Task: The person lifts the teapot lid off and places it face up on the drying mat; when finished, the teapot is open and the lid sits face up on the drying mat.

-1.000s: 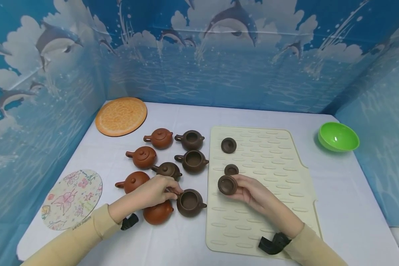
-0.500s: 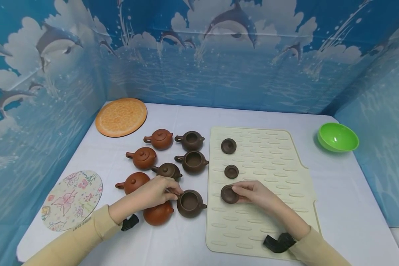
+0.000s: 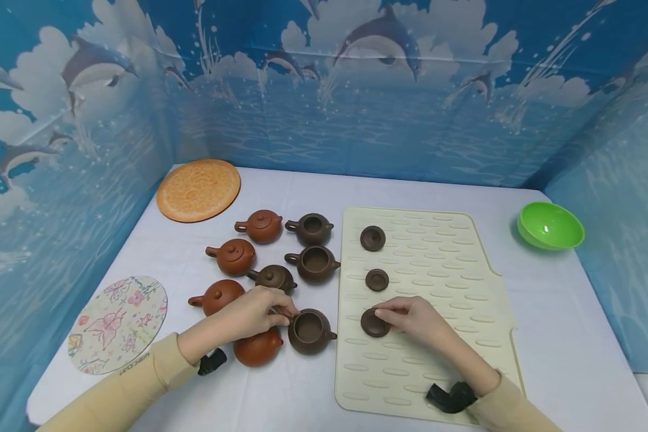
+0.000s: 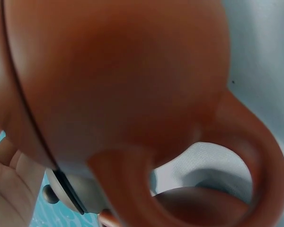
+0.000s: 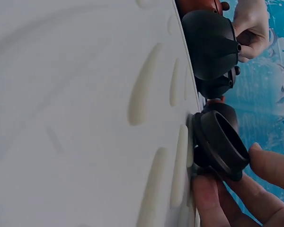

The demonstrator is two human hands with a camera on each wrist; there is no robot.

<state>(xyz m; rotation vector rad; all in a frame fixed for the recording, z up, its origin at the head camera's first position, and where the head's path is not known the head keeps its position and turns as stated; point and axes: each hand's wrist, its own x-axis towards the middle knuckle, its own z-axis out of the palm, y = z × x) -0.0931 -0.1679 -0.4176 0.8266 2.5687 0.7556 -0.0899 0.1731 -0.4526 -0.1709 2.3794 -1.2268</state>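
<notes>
My right hand [image 3: 418, 321] pinches a dark brown teapot lid [image 3: 374, 323] by its rim, low over the cream ridged mat [image 3: 432, 372]. The lid lies hollow side up, tilted in the right wrist view [image 5: 222, 142], thumb on one side and fingers beneath. Two more dark lids rest on the mat, a small one [image 3: 377, 279] and a farther one [image 3: 372, 238]. My left hand [image 3: 261, 312] grips the handle side of a lidless dark teapot [image 3: 309, 331]; the handle is hidden by the fingers. Below that wrist sits a reddish-brown teapot [image 3: 258, 348], which fills the left wrist view.
Two lidless dark teapots [image 3: 315, 264] and a lidded dark one [image 3: 274, 277] stand beyond my left hand. Several reddish teapots [image 3: 232, 257] line the left. An orange round mat [image 3: 198, 191], a flowered round mat [image 3: 120, 327] and a green bowl [image 3: 551, 225] lie farther out.
My right hand has moved the lid slightly toward me and to the right, away from the small lid and down close to the mat. My left hand stays on the dark teapot.
</notes>
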